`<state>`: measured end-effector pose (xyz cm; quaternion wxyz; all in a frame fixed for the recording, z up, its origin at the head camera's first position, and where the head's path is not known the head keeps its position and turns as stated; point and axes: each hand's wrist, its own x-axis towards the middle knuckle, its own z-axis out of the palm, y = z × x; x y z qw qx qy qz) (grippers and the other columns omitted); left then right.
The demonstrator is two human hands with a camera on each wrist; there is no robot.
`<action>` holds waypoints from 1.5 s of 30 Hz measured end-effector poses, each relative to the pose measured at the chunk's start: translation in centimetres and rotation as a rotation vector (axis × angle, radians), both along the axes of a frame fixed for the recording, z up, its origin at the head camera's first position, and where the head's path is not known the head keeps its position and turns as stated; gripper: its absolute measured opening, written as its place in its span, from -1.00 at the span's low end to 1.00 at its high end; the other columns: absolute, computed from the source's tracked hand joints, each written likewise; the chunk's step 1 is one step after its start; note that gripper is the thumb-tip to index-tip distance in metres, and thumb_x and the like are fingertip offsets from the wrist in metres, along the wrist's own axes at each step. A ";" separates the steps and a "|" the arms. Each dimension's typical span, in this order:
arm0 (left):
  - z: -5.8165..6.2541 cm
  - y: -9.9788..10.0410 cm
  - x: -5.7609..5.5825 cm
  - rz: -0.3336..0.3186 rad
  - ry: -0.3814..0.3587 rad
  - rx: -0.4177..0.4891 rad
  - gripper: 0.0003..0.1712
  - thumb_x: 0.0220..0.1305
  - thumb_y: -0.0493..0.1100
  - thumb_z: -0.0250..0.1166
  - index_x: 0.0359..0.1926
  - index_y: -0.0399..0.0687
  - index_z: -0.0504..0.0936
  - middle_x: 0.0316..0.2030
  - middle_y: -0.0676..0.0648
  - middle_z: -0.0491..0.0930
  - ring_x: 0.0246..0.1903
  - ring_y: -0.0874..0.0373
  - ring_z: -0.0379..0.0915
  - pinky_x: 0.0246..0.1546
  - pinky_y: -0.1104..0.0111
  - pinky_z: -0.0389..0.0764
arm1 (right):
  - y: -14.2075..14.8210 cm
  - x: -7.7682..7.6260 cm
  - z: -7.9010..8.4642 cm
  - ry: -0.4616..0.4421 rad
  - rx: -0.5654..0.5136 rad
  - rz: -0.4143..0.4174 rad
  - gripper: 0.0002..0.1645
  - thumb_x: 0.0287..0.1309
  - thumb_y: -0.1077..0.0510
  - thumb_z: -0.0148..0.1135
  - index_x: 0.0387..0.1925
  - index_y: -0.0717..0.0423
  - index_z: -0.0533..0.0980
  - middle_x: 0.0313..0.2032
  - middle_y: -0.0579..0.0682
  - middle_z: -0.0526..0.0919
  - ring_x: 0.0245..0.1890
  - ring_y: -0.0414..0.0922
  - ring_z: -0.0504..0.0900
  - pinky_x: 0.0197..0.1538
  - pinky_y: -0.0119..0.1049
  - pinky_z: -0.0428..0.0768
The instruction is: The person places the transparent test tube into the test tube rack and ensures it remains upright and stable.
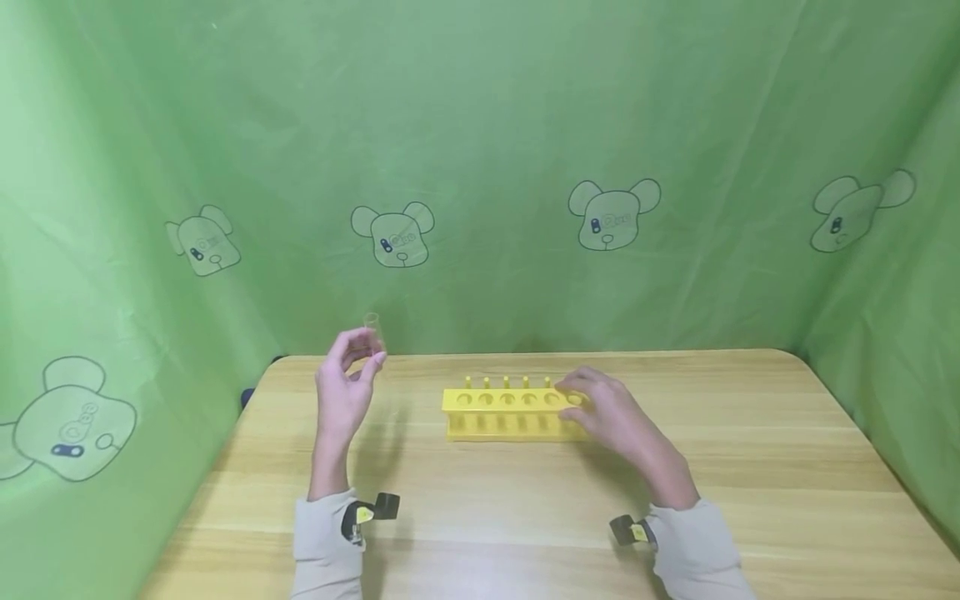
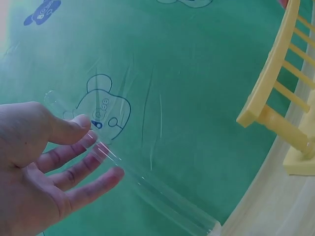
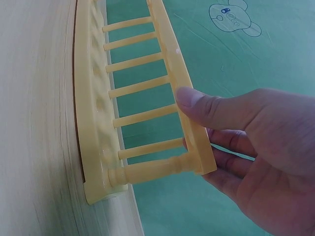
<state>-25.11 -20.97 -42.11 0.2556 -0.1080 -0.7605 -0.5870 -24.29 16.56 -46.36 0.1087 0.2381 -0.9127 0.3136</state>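
My left hand [image 1: 347, 387] is raised above the left part of the table, pinching a clear test tube [image 2: 165, 194] between thumb and fingers. In the left wrist view the tube runs slanting past the fingertips toward the lower right. A yellow test tube rack [image 1: 517, 408] stands upright near the middle of the table, a row of round holes along its top and short pegs behind. With thumb and fingers my right hand [image 1: 611, 412] grips the top bar at the rack's right end, as the right wrist view [image 3: 266, 140] confirms. Its fingers partly hide that end.
The wooden table [image 1: 480, 508] has its far edge just behind the rack. A green curtain [image 1: 487, 125] with printed bear heads surrounds the table at the back and both sides. Small dark devices are strapped to both wrists.
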 end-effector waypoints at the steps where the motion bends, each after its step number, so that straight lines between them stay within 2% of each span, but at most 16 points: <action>1: 0.1 0.1 0.0 -0.003 0.007 0.003 -0.60 0.29 -0.48 0.34 0.13 -0.29 0.56 -0.06 -0.26 0.64 -0.04 -0.04 0.61 -0.09 0.38 0.74 | 0.0 0.0 0.0 0.003 0.001 0.000 -0.52 0.08 0.31 0.52 0.07 0.33 0.63 0.02 0.19 0.67 0.04 0.18 0.66 0.16 0.08 0.66; 12: 0.6 1.7 0.4 -0.026 0.054 0.031 -0.57 0.27 -0.50 0.35 0.14 -0.24 0.59 -0.08 -0.23 0.66 -0.05 -0.09 0.62 -0.10 0.29 0.76 | 0.1 0.1 -0.1 0.015 -0.006 0.014 -0.52 0.07 0.32 0.52 0.05 0.35 0.63 -0.01 0.17 0.67 0.02 0.15 0.66 0.14 0.07 0.67; 24: 1.0 3.4 0.8 -0.041 0.131 0.082 -0.56 0.26 -0.49 0.36 0.16 -0.25 0.62 -0.08 -0.26 0.67 -0.02 -0.03 0.63 -0.02 0.29 0.73 | 0.0 0.2 0.0 0.008 -0.005 0.012 -0.52 0.08 0.32 0.52 0.07 0.33 0.63 0.01 0.15 0.67 0.03 0.15 0.66 0.15 0.07 0.66; 35: 1.1 4.0 1.0 -0.051 0.159 0.134 -0.55 0.27 -0.46 0.37 0.19 -0.27 0.61 -0.07 -0.28 0.67 0.00 -0.14 0.62 0.01 0.29 0.72 | 0.0 0.2 0.0 0.008 -0.007 0.015 -0.53 0.08 0.33 0.52 0.06 0.34 0.63 0.01 0.17 0.66 0.02 0.16 0.66 0.13 0.06 0.68; 40: 1.1 4.2 1.0 -0.040 0.179 0.167 -0.55 0.27 -0.45 0.38 0.18 -0.25 0.63 -0.06 -0.28 0.68 -0.02 -0.11 0.62 0.02 0.29 0.72 | 0.0 0.3 -0.1 0.005 -0.007 0.011 -0.52 0.08 0.32 0.52 0.06 0.34 0.62 0.02 0.18 0.66 0.03 0.17 0.66 0.14 0.07 0.68; 45: 1.3 4.7 1.1 -0.058 0.192 0.174 -0.54 0.25 -0.48 0.38 0.19 -0.33 0.60 -0.07 -0.29 0.68 -0.04 -0.06 0.63 0.00 0.27 0.73 | 0.0 0.3 -0.1 0.001 -0.007 0.008 -0.52 0.09 0.31 0.52 0.07 0.34 0.62 0.03 0.18 0.66 0.04 0.17 0.65 0.15 0.08 0.67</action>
